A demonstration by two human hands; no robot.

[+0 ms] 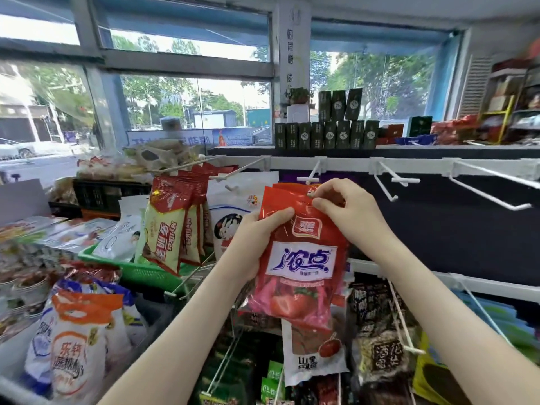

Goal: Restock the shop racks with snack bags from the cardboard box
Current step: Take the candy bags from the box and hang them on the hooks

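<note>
1. The red snack bag is held up against the rack, with a bare white hook just at its 12 o'clock. The left hand grasps the bag's upper left side, and the right hand pinches its top edge with curled fingers.
2. Likely slips: the hanging hole, hidden under the fingers, may miss the hook's crossbar tip. The thin header may tear if forced. The slick film may slide free and drop onto the hawthorn bag at 6 o'clock.
3. At 9 o'clock, the white rabbit bag and the yellow-red bags crowd the neighbouring hooks and could snag an elbow or the bag.
4. The cardboard box is out of view.
</note>
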